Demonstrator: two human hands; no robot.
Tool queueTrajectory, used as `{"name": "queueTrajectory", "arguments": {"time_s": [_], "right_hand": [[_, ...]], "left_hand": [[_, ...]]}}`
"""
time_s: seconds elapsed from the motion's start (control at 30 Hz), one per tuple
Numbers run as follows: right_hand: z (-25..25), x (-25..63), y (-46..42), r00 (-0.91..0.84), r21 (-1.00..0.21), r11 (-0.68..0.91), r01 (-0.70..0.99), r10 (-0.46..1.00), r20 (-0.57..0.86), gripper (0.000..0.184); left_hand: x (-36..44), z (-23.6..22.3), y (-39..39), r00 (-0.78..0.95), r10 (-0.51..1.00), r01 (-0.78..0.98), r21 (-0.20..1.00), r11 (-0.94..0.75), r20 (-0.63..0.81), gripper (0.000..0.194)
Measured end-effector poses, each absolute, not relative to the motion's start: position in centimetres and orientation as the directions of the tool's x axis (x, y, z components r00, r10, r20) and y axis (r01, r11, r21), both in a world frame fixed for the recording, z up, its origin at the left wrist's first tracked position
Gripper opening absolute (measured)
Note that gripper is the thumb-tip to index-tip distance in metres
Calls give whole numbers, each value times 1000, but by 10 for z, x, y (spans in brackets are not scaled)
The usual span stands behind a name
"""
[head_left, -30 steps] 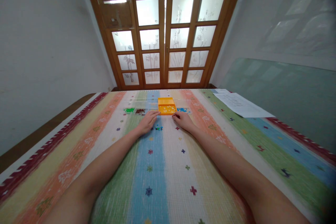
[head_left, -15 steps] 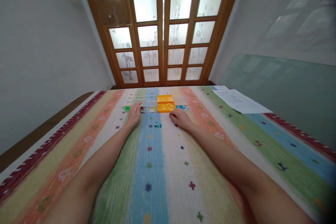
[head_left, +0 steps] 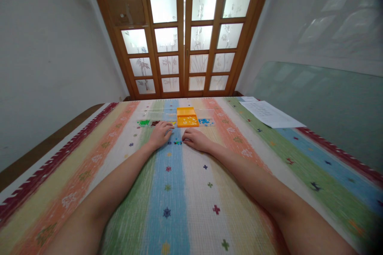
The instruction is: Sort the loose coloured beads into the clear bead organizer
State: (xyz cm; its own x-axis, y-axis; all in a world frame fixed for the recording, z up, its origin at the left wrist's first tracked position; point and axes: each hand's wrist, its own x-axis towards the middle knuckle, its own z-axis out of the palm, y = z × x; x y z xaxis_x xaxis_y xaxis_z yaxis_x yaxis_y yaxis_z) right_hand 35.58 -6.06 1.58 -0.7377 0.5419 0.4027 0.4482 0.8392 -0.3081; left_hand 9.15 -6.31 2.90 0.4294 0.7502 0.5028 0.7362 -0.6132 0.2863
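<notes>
My left hand [head_left: 160, 135] is over the cloth in front of the brown and yellow pieces, fingers stretched out to the right and apart, with nothing visible in them. Close by on the right, my right hand [head_left: 195, 139] has its fingers curled together; anything between the fingertips is too small to make out. A small cluster of blue, green and dark pieces [head_left: 177, 142] lies on the cloth between the hands, by the right fingertips. Beyond the hands stands an orange box [head_left: 188, 112], its lid raised, with small white pieces inside.
Clear compartments hold green pieces [head_left: 144, 122], dark brown pieces [head_left: 154, 123], and blue pieces [head_left: 206, 121] beside the orange box. Printed paper sheets [head_left: 269, 114] lie at the table's far right. A striped tablecloth [head_left: 179, 215] covers the table. Wooden glazed doors [head_left: 184, 63] stand behind.
My left hand has moved right and slightly nearer, away from the brown pieces. My right hand has shifted left and nearer to the small cluster on the cloth.
</notes>
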Motion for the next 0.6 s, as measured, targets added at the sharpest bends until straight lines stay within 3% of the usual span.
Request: {"name": "queueTrajectory", "arguments": {"time_s": [0.3,0.47,0.6], "right_hand": [[17,372,-49,-581,-379,711,592,703,410,8],[17,372,-49,-707,-367,796,482,601,374,9],[16,366,-51,-704,-336,794,506,606,371,11]], "left_hand": [[99,23,-68,632,684,617,299,-728,364,24],[100,25,-70,655,672,598,307,-741,346,24],[100,26,-71,656,673,594,317,-740,341,24]]}}
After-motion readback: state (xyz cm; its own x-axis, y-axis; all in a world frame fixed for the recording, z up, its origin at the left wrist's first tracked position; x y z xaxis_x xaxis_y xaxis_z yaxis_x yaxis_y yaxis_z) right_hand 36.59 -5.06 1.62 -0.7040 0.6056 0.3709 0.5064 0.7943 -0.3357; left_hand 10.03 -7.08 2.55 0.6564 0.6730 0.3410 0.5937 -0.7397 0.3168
